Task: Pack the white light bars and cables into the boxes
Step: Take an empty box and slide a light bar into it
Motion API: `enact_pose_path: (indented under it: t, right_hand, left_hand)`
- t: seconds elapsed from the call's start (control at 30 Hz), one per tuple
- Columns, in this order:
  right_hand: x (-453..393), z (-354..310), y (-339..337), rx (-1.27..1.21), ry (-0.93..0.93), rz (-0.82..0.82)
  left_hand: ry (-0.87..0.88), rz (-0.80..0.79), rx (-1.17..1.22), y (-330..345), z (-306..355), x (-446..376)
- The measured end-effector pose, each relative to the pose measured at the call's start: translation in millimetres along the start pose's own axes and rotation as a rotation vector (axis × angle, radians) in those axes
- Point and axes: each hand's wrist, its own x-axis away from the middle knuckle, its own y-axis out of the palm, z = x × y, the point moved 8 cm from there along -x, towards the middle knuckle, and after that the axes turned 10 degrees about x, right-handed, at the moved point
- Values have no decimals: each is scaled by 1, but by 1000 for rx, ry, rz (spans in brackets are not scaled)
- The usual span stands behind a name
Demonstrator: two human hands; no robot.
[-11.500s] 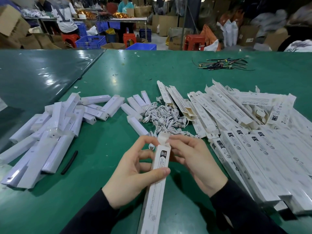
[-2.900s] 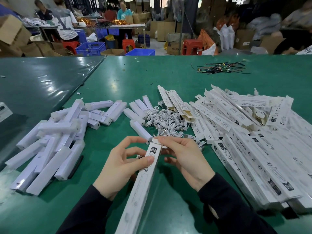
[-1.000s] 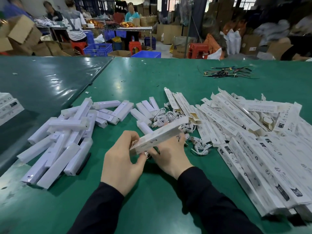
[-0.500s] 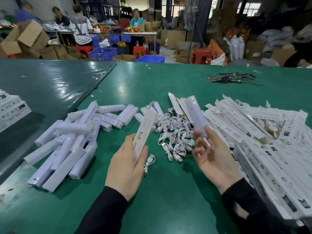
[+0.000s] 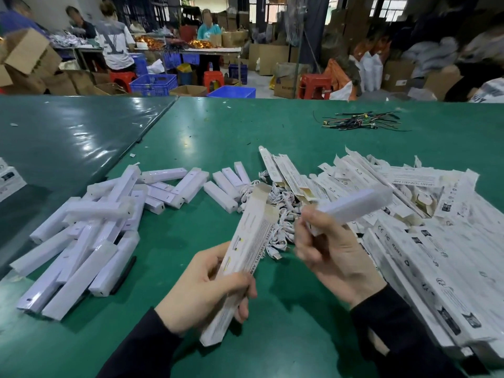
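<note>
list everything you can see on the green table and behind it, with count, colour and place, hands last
long white plastic light bars: a loose pile, too many to count, table left
short white bars: about four, table centre
coiled white cables: a heap, centre, behind the hands
printed white cardboard boxes: a big pile, table right
dark loose wires: one bundle, far right of table
green table: one, shiny
blue plastic crates: at least two, floor behind table
red stools: about three, background
open white box: one, held by left hand
white light bar: one, blurred, gripped by right hand
</note>
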Motion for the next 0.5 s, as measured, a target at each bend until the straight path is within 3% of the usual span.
enact_pose_path:
  t: [0.2, 0.33, 0.43, 0.5]
  right_hand:
    - [2, -6, -7, 372, -68, 191]
    - [-2, 4, -9, 524, 54, 180]
    - [-4, 17, -4, 619, 137, 146]
    - [-1, 32, 11, 614, 207, 66]
  left_hand:
    - [-13, 35, -124, -2, -3, 0]
    - [40, 110, -167, -6, 1, 0]
    - [191, 255, -227, -14, 13, 2]
    - [297, 269, -268, -11, 22, 3]
